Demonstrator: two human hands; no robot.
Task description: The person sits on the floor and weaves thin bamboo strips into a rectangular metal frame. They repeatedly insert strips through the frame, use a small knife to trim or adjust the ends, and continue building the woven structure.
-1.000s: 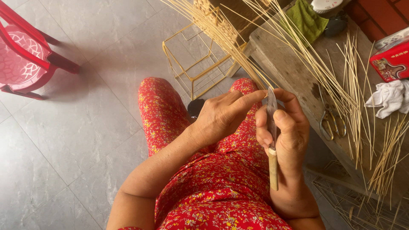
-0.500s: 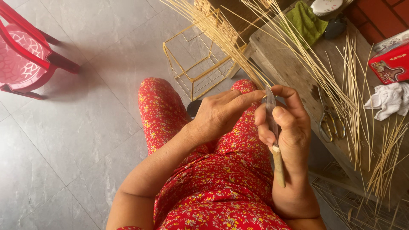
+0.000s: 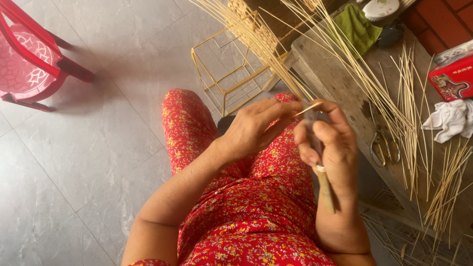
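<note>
My left hand pinches a thin bamboo strip between thumb and fingers, over my lap in red flowered cloth. My right hand grips a knife with a pale wooden handle; its blade points up beside the strip's end and is mostly hidden by my fingers. The two hands nearly touch. A long bundle of bamboo strips runs from my hands up to the top of the view.
A wooden bench on the right carries loose bamboo sticks, scissors, a green cloth, a white rag and a red box. A yellow stick frame stands on the tiled floor. A red plastic chair is at the left.
My right hand has tilted the knife so the handle slants further right. The left hand has shifted slightly along the strip.
</note>
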